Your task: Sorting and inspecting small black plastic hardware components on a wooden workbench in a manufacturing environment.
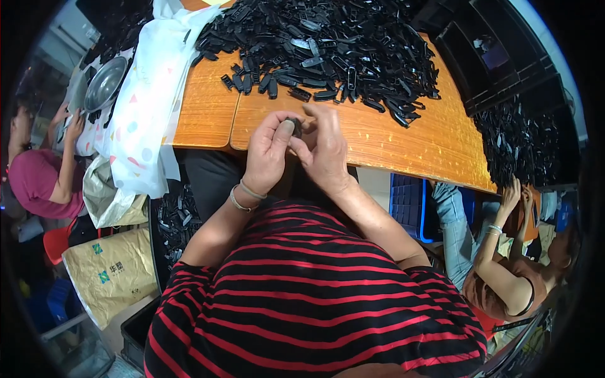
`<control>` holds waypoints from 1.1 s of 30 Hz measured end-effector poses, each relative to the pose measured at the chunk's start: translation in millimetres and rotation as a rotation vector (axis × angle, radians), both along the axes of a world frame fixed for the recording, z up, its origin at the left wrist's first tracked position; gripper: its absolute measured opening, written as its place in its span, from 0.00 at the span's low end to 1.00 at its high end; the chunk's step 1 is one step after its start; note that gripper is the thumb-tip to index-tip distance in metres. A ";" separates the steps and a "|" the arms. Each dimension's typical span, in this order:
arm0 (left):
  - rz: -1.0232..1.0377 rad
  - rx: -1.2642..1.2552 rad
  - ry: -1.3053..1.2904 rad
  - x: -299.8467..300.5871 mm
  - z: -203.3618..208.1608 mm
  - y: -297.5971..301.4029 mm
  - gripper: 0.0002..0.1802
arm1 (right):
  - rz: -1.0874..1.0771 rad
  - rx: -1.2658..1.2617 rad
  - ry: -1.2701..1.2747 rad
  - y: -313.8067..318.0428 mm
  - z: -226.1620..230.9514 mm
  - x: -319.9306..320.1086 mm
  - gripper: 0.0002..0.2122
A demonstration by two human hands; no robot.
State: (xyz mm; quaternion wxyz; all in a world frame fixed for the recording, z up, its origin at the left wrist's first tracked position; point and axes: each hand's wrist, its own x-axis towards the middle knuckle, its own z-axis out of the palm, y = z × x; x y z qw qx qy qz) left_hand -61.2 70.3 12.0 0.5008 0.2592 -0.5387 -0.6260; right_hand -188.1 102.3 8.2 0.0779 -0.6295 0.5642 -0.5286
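In front of my body, at the near edge of the wooden table, both hands meet around a small black plastic part point(295, 127). My left hand point(268, 151) is closed, pinching the part with the thumb on top. My right hand point(326, 150) is closed as well, its curled fingers and thumb at the part's right side. Fingers cover most of the part, so its exact shape cannot be made out. Just beyond my hands spreads a large pile of black plastic parts point(315, 47), long and narrow, some with open frames.
White patterned sheeting point(148, 94) drapes over the table point(397, 142) at left, near a metal bowl point(106, 84). Black crates point(504, 57) stand at far right. Co-workers sit on both sides, hands among parts at right. A brown sack point(113, 271) and blue crate point(406, 205) are below.
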 end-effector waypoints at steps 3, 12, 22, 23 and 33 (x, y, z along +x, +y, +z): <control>-0.144 0.075 0.080 1.6 7.4 3.7 0.12 | 0.147 0.053 -0.018 4.9 -5.1 4.1 0.25; -0.140 0.108 -0.105 38.7 -0.1 0.7 0.13 | 0.230 0.250 -0.148 8.3 3.7 19.4 0.18; 0.344 -0.612 -1.219 158.1 18.6 -4.4 0.08 | -0.322 0.293 0.500 -7.7 14.2 -122.2 0.10; 0.369 -0.627 -1.118 138.8 22.3 -11.9 0.08 | -0.361 0.324 0.542 -8.5 12.4 -133.0 0.10; 0.189 -1.050 -1.040 -11.3 5.5 -93.3 0.11 | -0.273 0.593 0.417 -10.6 16.0 -134.3 0.12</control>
